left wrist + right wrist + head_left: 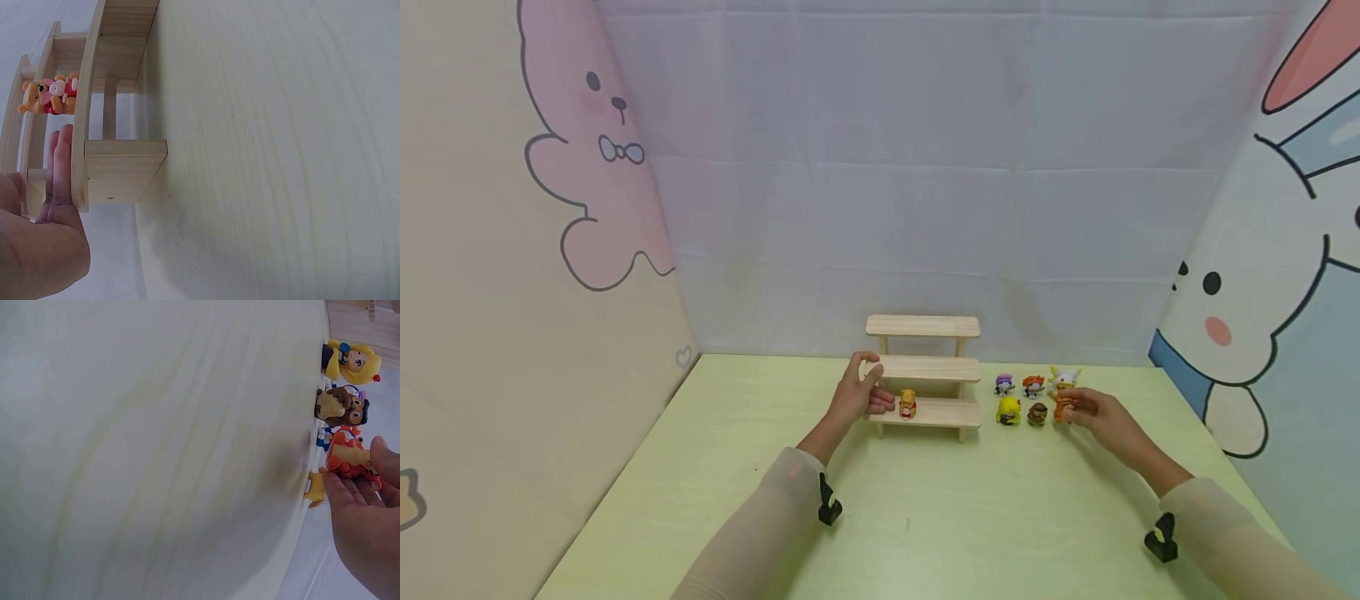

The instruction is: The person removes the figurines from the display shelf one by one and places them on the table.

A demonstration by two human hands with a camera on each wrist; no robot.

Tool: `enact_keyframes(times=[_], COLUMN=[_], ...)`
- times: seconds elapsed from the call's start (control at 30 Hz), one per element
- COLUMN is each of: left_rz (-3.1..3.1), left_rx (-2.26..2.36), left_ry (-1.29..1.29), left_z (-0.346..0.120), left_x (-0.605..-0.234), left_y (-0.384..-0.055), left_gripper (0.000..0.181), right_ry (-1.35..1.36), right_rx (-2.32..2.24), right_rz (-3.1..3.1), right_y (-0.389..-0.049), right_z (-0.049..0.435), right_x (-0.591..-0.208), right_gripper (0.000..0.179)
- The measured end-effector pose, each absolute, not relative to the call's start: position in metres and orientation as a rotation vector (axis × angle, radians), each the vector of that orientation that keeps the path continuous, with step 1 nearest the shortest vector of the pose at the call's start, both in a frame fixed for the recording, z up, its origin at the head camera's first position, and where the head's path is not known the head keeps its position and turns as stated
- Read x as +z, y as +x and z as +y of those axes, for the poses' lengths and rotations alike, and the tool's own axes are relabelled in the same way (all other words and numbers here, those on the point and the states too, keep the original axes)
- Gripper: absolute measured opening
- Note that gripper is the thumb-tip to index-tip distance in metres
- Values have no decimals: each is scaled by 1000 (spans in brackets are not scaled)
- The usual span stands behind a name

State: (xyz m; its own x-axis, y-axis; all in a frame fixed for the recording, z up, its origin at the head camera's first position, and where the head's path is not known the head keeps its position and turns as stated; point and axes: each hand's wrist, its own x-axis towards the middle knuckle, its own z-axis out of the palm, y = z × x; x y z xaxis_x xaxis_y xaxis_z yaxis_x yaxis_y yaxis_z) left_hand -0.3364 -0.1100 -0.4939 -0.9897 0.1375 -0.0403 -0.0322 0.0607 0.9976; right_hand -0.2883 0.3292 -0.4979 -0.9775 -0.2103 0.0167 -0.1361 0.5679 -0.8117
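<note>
A three-step wooden shelf stands near the back wall. On its lowest step sits an orange bear figurine in red, hugging a small pink figure, as the left wrist view shows. My left hand is at the shelf's left end, its straight fingers over the lowest step beside the bear. To the right of the shelf, my right hand pinches an orange tiger figurine between thumb and fingers. Part of the tiger is hidden behind the fingers in the head view.
Next to the tiger stand a brown owl figurine and a yellow-haired figurine. Behind them are a purple-topped figurine, an orange-topped one and a white one with yellow points. Fabric walls enclose the pale table.
</note>
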Motion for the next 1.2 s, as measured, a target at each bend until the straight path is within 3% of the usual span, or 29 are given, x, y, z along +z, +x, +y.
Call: enact_keyframes(times=[1.2], left_rz=[2198], left_rx=[2072], left_ry=[107], left_z=[-110], left_x=[-494], left_y=[-336], left_gripper=[33], right_ry=[-302], right_rx=[-1443], right_rz=[2581], right_y=[-290], right_z=[336], right_x=[-507], right_gripper=[46])
